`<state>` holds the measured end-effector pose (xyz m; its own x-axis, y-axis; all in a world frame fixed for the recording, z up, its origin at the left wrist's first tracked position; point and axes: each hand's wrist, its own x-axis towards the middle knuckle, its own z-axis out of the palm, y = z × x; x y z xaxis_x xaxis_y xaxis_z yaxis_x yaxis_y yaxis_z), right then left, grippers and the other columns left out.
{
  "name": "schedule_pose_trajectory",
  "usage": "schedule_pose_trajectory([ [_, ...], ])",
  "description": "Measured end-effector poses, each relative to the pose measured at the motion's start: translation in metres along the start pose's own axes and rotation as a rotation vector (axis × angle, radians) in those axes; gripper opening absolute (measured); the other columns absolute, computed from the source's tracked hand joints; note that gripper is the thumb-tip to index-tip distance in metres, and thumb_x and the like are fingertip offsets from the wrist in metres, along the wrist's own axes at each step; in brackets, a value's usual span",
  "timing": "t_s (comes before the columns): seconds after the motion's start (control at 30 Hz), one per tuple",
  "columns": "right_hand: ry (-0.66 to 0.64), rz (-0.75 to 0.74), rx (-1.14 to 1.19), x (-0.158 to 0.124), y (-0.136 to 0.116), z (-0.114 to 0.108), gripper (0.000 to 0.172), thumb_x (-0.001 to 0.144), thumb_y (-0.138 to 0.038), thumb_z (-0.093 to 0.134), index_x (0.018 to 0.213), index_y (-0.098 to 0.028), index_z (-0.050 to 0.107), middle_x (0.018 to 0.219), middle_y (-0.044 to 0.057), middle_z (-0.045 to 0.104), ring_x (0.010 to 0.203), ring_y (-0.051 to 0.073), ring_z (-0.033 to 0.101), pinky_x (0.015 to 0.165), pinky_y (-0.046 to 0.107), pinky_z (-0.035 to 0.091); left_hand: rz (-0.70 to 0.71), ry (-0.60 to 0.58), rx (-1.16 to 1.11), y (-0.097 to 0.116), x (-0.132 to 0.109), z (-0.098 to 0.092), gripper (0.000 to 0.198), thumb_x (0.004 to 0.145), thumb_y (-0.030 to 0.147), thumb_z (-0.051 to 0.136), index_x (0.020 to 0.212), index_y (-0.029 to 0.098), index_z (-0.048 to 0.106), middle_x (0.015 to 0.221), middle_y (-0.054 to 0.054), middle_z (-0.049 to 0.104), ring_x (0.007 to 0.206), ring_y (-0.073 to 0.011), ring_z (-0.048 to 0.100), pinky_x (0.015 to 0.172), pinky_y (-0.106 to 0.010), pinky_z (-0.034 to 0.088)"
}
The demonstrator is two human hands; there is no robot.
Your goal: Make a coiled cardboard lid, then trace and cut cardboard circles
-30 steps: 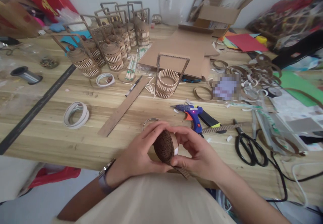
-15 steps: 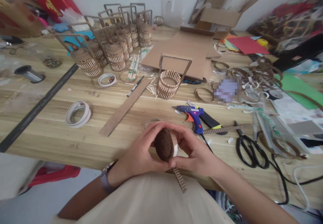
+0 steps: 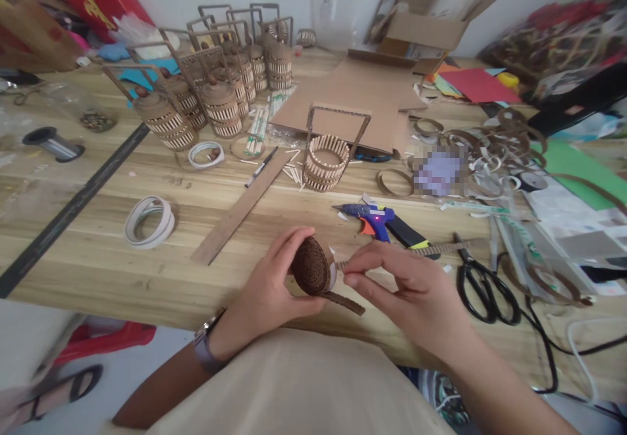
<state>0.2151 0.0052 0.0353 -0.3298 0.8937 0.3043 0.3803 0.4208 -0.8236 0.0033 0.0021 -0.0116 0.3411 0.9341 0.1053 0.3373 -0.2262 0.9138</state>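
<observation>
Brown, spiral-wound corrugated coil (image 3: 311,267)

From the brown coiled corrugated-cardboard disc (image 3: 310,266), bare pale wooden tabletop (image 3: 294,209) is stretching toward twelve o'clock, offering passage until a round, tall-handled basket of pale sticks (image 3: 322,175) is standing in the way. A flat brown cardboard strip (image 3: 240,208) is lying low at ten-thirty. At two o'clock a blue plastic glue gun (image 3: 375,218) is narrowing the room; beyond the right hand (image 3: 414,291), black-handled scissors (image 3: 471,262) are obstructing three o'clock.
</observation>
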Motion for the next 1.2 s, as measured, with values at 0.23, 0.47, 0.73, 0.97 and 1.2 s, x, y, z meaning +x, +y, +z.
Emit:
schedule_pose_trajectory([
  [0.23, 0.005, -0.317, -0.242, -0.005, 0.009, 0.011, 0.023, 0.092, -0.008, 0.06, 0.102, -0.023, 0.072, 0.088, 0.006, 0.076, 0.077, 0.019, 0.07, 0.069, 0.031, 0.056, 0.132, 0.035, 0.187, 0.003, 0.0, -0.001, 0.076, 0.076, 0.02, 0.077, 0.142, 0.027, 0.038, 0.144, -0.011, 0.049, 0.132, -0.0298, 0.05, 0.109, -0.044, 0.047],
  [0.47, 0.089, -0.144, -0.252, -0.002, -0.002, 0.003, 0.013, 0.09, -0.011, 0.063, 0.095, -0.02, 0.071, 0.079, 0.002, 0.073, 0.07, 0.014, 0.069, 0.063, 0.022, 0.055, 0.288, 0.075, 0.347, 0.003, 0.003, -0.001, 0.078, 0.077, 0.016, 0.075, 0.143, 0.023, 0.034, 0.141, -0.015, 0.05, 0.132, -0.0283, 0.051, 0.11, -0.041, 0.046],
  [0.73, 0.109, 0.1, -0.134, -0.017, -0.003, 0.023, 0.015, 0.086, -0.009, 0.063, 0.086, -0.023, 0.07, 0.069, -0.004, 0.073, 0.059, 0.012, 0.069, 0.059, 0.019, 0.054, 0.185, 0.241, 0.278, -0.001, 0.006, 0.004, 0.08, 0.07, 0.014, 0.077, 0.14, 0.024, 0.04, 0.14, -0.012, 0.05, 0.13, -0.0295, 0.052, 0.107, -0.043, 0.049],
  [0.97, 0.172, -0.028, -0.251, -0.016, -0.001, 0.033, 0.014, 0.09, -0.009, 0.059, 0.089, -0.019, 0.069, 0.077, 0.002, 0.073, 0.068, 0.014, 0.07, 0.06, 0.021, 0.054, 0.146, 0.269, 0.298, 0.002, 0.009, 0.007, 0.076, 0.073, 0.017, 0.077, 0.139, 0.022, 0.041, 0.137, -0.013, 0.053, 0.129, -0.0292, 0.053, 0.105, -0.042, 0.051],
  [1.2, 0.162, -0.075, -0.404, -0.015, 0.003, 0.037, 0.015, 0.096, -0.014, 0.054, 0.087, -0.019, 0.065, 0.075, 0.003, 0.072, 0.065, 0.016, 0.07, 0.059, 0.025, 0.054, 0.12, 0.263, 0.346, 0.001, 0.007, 0.011, 0.078, 0.071, 0.014, 0.077, 0.14, 0.022, 0.04, 0.138, -0.013, 0.052, 0.129, -0.0285, 0.053, 0.102, -0.04, 0.053],
])
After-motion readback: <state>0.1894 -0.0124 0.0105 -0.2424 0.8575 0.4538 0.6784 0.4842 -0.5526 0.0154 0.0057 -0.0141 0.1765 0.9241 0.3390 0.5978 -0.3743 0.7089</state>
